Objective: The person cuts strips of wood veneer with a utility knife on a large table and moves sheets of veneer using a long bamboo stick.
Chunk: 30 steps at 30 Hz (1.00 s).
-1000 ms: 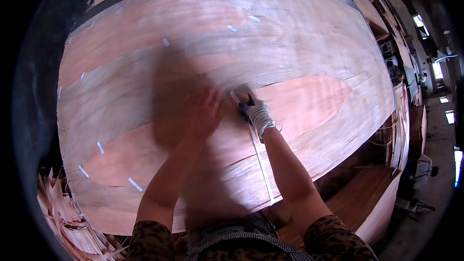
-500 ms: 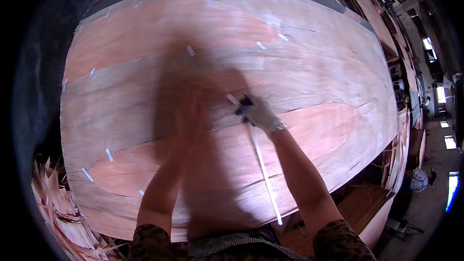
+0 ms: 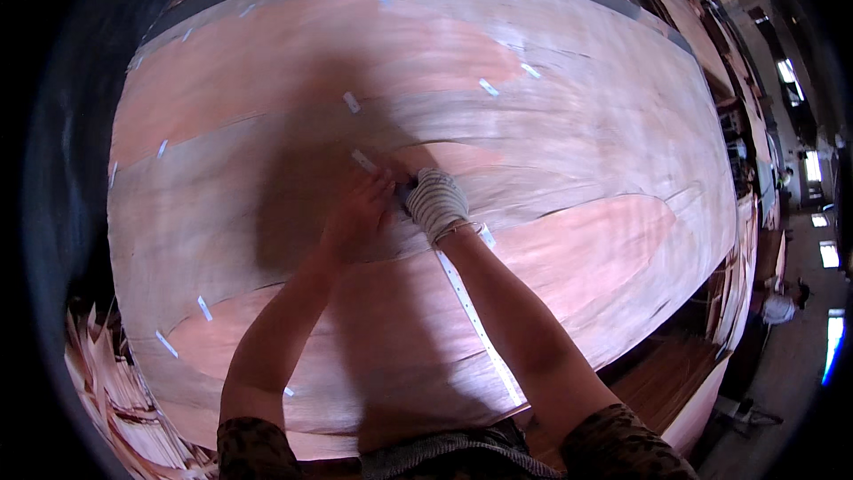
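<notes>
Perforated white tape [image 3: 481, 331], in the head view, is running across the wood veneer sheet [image 3: 604, 124] toward the gloved right hand [image 3: 437, 199] — bare left hand [image 3: 357, 212] is sitting close beside; whether either is gripping cannot be told.

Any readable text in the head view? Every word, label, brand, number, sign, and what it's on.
No readable text.
Long white tape beside the right forearm: row of small dark marks, too small to tell if printed.
Short white tape pieces on the wood sheet: faint marks at most, too blurred to read.
</notes>
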Tool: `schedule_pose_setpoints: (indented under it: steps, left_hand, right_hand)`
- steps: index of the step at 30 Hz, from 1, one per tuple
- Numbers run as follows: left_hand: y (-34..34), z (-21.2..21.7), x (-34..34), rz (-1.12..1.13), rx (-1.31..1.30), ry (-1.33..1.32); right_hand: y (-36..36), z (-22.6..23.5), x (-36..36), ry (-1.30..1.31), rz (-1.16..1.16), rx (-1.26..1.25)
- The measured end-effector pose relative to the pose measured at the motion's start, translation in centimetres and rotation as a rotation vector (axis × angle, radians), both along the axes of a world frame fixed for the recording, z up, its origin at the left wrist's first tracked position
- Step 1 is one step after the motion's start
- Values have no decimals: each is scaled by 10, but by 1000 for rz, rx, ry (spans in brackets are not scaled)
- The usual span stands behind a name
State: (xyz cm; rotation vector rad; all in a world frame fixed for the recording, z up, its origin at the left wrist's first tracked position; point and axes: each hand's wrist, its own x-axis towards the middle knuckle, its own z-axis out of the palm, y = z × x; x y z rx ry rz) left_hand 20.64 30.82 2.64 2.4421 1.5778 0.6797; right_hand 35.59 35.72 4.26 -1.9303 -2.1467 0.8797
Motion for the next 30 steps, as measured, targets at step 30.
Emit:
schedule_pose_setpoints:
  steps: [30]
  left_hand:
    - [63,22,143,-133,-197,252]
  right_hand:
    - [-51,35,257,666,-519,-295]
